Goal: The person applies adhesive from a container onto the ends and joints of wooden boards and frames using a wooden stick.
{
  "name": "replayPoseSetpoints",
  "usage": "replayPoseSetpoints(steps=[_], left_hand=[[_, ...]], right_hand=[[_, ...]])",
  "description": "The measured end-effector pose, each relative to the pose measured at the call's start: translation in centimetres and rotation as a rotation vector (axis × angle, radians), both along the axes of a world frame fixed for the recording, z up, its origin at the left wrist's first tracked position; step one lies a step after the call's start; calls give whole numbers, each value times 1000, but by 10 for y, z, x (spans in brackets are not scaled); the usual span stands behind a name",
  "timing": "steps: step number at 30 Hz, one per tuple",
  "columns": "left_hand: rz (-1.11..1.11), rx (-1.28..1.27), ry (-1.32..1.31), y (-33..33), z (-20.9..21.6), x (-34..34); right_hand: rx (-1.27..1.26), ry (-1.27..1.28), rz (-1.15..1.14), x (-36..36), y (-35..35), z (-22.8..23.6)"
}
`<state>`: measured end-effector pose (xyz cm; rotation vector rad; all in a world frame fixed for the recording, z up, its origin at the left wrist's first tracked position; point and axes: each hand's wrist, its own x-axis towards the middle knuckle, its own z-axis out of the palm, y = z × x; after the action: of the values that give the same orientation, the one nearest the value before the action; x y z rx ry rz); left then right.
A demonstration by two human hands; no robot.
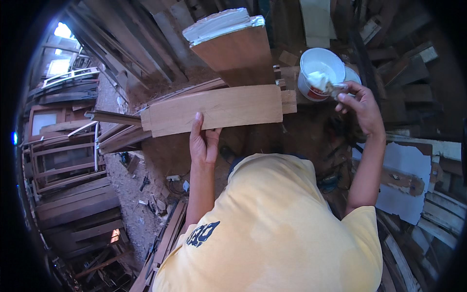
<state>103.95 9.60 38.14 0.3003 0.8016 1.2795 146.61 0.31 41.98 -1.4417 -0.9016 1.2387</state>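
Both hands are busy: the right hand [359, 103] pinches a small glue-loaded brush [329, 85] at the white pot [318, 73], while the left hand [204, 141] grips the plank's [214, 109] near edge (thumb underneath, I think). Glue could drip onto the worktop [301, 131], and the plank might tip if that grip slackens.

Yellow short-sleeved shirt [272, 233], dark print on its left sleeve, bare forearms.

The yellow shirt [272, 228] hides the ground below the plank [214, 109] – and the shirt's lower part is cut off. What the right hand [357, 104] pinches beside the white tub [318, 73] is blurred.
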Motion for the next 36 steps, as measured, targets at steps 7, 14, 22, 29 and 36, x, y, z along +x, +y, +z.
replayPoseSetpoints(steps=[7, 14, 22, 29, 36], left_hand=[[86, -66, -75, -10, 3, 0], [127, -85, -44, -27, 17, -6], [156, -21, -76, -39, 20, -17], [220, -4, -44, -40, 21, -23], [263, 3, -25, -43, 21, -34]], right_hand=[[206, -294, 55, -60, -21, -2], [724, -1059, 17, -75, -15, 3], [649, -1031, -132, -74, -11, 18], [770, -972, 62, -91, -8, 21], [803, -1093, 260, -93, -13, 35]])
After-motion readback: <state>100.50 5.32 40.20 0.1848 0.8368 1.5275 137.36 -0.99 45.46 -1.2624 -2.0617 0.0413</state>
